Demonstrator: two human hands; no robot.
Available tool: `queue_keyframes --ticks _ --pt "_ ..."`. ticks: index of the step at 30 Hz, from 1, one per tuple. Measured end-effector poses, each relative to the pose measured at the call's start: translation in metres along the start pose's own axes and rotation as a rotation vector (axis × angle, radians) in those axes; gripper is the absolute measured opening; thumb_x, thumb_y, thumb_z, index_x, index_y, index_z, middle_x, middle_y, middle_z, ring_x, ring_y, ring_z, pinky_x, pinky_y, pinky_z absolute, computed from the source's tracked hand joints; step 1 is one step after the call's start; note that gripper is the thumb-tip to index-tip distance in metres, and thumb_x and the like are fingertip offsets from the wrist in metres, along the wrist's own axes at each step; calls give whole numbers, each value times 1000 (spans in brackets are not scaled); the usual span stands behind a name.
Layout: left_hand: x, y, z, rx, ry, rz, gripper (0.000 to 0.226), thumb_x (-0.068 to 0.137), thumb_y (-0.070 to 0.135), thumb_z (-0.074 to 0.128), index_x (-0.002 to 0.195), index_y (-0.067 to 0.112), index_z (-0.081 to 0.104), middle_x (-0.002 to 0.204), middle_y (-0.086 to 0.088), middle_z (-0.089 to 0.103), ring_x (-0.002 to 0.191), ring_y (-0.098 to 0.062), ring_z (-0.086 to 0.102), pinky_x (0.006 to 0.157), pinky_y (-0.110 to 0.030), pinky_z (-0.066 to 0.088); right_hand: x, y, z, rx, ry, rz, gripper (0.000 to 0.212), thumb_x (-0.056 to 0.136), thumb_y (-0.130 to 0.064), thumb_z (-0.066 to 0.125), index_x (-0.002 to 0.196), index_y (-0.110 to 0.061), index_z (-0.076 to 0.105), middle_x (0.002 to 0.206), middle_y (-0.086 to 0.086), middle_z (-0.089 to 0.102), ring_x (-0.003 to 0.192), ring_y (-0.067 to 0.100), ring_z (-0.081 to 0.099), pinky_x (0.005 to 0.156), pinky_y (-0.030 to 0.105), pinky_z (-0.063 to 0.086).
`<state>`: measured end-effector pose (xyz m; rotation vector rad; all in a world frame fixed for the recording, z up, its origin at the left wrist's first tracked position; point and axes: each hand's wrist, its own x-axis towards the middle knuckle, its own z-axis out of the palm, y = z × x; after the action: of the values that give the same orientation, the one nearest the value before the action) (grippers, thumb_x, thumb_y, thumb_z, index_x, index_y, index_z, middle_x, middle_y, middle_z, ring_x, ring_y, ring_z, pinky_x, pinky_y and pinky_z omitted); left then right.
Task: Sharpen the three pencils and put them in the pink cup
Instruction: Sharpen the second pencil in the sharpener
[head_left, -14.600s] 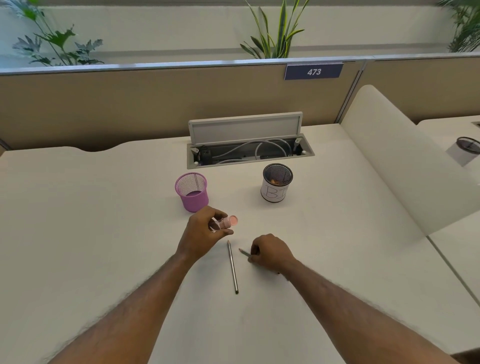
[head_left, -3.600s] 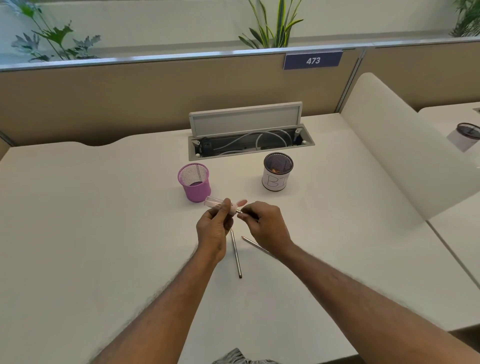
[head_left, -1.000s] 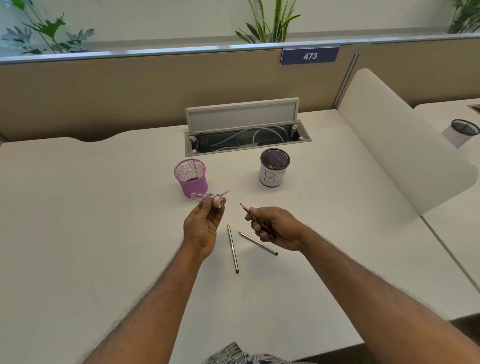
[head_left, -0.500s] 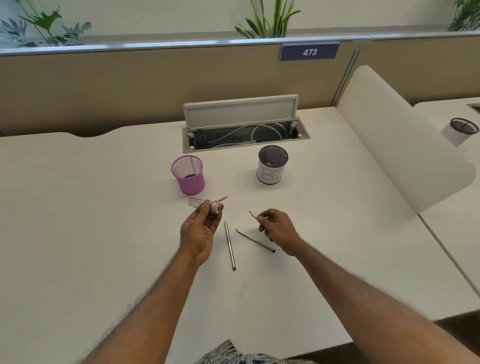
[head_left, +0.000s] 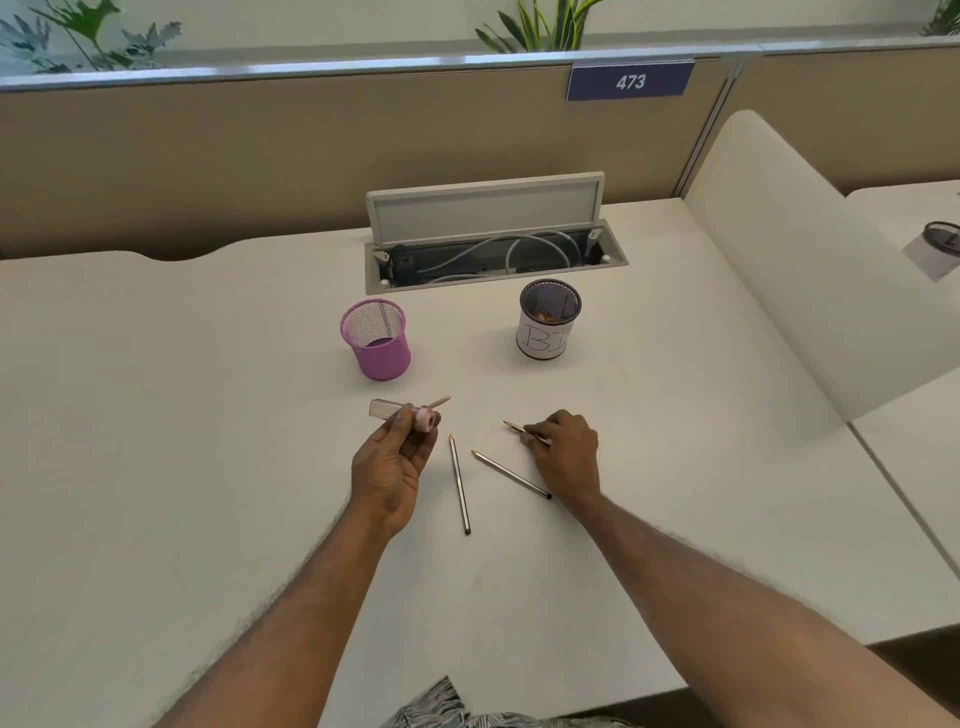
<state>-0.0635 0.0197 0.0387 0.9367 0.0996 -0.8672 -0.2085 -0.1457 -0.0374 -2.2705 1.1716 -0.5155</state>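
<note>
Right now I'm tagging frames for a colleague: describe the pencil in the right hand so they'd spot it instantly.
From the open cable tray at the back of the desk, come forward past the white-labelled cup to the right hand. It pinches the pencil, sharpened tip pointing left. The two other pencils lie free; this one alone is held.

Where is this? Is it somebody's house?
Most likely an office. The white desk has a partition with a number sign reading 473, and an open hatch with cables inside.
</note>
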Motion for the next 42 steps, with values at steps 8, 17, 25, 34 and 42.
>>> queue_keyframes --ticks 8,17,25,34,42 --pt "1 5 -9 1 20 23 22 99 13 51 84 6 66 78 -4 70 83 -14 71 78 -25 57 -1 4 5 18 59 -34 10 80 -22 76 90 -25 78 84 -2 62 80 23 54 73 35 35" --pt "1 3 -11 12 -5 30 21 99 16 51 85 5 64 104 -14 64 86 -12 69 86 -25 56 0 7 6 30 8 -21 15 82 -24 74 97 -25 76 91 -3 61 88 23 54 77 33 28" --pt "-2 6 -7 -2 2 29 20 100 15 50 88 4 63 107 -16 62 84 -13 70 85 -26 56 -18 -7 -8 25 46 -172 16 82 -30 74 95 -20 75 89 -2 61 88 23 55 77 35 33" --pt "-6 2 0 -34 0 6 27 98 13 52 78 7 69 79 -6 68 81 -15 70 78 -24 57 -40 -11 -11 -137 -234 -81 18 89 -31 64 96 -17 71 99 -1 63 101 22 55 82 34 35" --pt "-7 1 9 -55 -18 -17 19 99 15 52 92 3 64 109 -17 65 88 -16 71 91 -29 55 -43 -39 -46 324 -338 -38 7 92 -17 59 85 -16 58 80 -1 66 69 9 64 67 30 47"
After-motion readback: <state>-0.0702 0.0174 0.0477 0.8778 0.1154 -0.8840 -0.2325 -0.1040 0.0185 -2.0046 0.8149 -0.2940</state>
